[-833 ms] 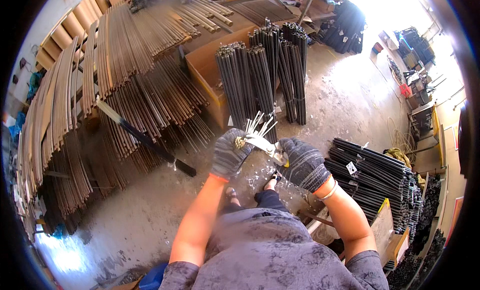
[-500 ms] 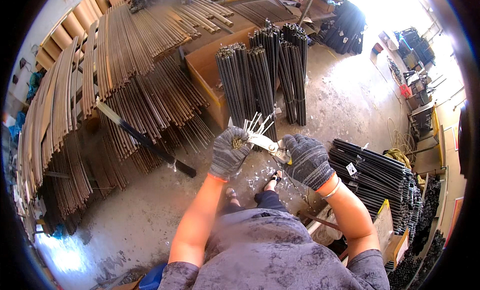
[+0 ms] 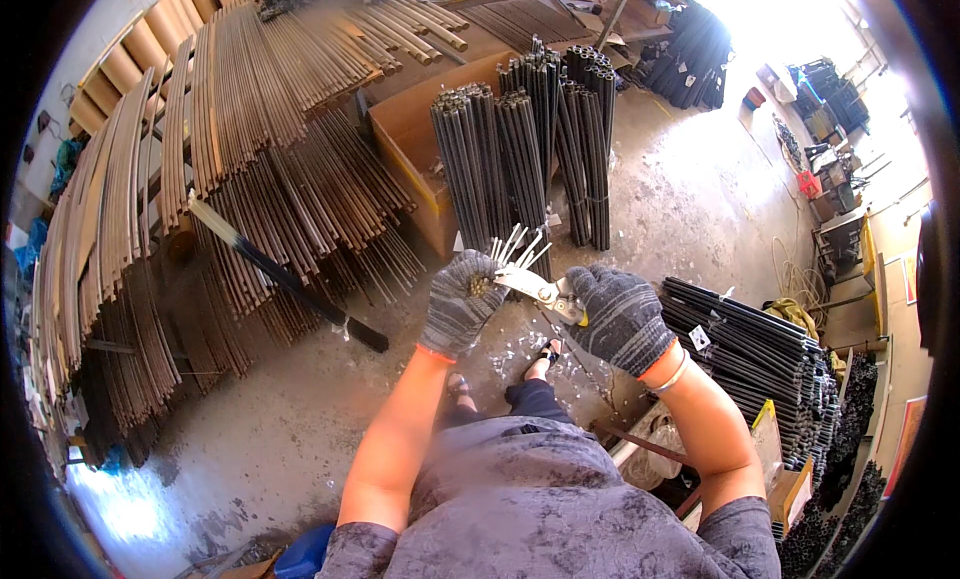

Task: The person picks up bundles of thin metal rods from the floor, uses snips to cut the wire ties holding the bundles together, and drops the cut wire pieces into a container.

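Observation:
My left hand, in a grey knit glove with an orange cuff, is closed round a bunch of thin white strips. Their pale ends fan out past the fingers, and a cluster of small yellowish ends shows at the top of the fist. Gripped in my gloved right hand is a pair of hand shears with silver jaws and a touch of yellow. The jaws reach across to the strips beside my left hand. My right fingers hide most of the handles.
Upright bundles of dark tubes stand ahead beside a large cardboard box. Racks of long brown tubes fill the left. A pile of black tubes lies at the right. White scraps litter the floor near my feet.
Both hands stay close together with the shears at the strips. My right hand has shifted slightly to the right and down; the view has moved very little.

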The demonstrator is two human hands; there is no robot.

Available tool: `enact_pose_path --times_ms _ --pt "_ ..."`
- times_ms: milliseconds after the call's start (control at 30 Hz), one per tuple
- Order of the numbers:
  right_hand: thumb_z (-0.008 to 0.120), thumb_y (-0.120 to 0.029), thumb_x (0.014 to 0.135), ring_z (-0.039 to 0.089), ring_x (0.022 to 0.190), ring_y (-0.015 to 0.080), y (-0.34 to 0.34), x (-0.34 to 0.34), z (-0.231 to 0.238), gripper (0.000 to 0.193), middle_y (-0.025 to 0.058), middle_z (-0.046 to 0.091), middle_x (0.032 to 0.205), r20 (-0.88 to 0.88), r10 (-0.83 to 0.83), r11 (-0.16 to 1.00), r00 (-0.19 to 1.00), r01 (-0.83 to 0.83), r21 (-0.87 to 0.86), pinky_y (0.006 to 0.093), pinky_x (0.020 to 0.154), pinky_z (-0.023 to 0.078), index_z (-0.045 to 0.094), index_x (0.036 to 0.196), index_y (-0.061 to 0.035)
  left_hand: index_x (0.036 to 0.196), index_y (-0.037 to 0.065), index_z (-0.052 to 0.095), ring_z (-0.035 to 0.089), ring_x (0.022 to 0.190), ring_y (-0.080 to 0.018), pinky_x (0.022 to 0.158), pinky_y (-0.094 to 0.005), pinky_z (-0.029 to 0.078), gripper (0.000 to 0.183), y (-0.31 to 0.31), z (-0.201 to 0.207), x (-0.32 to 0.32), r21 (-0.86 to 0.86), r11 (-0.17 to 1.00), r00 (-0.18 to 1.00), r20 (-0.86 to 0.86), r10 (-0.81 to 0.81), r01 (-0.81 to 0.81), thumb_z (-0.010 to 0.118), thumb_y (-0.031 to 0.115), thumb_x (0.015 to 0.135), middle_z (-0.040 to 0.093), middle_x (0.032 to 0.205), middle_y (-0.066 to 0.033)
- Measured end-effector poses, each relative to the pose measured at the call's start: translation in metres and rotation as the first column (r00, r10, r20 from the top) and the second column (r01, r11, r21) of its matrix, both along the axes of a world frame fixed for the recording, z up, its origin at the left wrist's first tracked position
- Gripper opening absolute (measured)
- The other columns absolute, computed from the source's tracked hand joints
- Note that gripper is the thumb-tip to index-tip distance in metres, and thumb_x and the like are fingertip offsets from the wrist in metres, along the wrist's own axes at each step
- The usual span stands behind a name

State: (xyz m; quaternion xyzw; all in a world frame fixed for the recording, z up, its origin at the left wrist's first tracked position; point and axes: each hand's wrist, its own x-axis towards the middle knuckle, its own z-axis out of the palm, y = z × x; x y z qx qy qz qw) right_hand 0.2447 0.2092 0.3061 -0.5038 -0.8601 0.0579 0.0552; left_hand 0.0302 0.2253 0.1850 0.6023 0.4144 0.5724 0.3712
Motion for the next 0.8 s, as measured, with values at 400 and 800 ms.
enact_pose_path --times_ms 400,800 --pt "0.074 -0.018 0.067 0.065 0.073 0.0347 0.006 0.023 -0.014 0.028 0.0139 0.065 0.080 -0.064 -0.010 1.000 0.998 0.010 -0.007 0.0428 0.062 0.051 0.061 0.090 -0.0088 0.097 0.006 0.067 0.061 0.088 -0.0117 0.081 -0.0272 0.050 0.024 -0.011 -0.011 -0.012 -0.143 0.988 0.994 0.101 -0.046 0.060 0.075 -0.001 0.075 0.066 0.094 -0.0016" --pt "0.077 -0.026 0.068 0.062 0.082 0.0345 -0.001 0.014 -0.013 0.045 0.0147 0.062 0.090 -0.119 0.064 0.997 0.991 -0.059 0.040 0.0431 0.070 0.049 0.058 0.104 -0.0064 0.094 0.003 0.068 0.060 0.085 -0.0134 0.081 -0.0272 0.048 0.024 -0.020 -0.009 -0.009 -0.140 0.990 0.996 0.079 0.047 -0.035 0.068 -0.009 0.073 0.064 0.090 -0.0031"
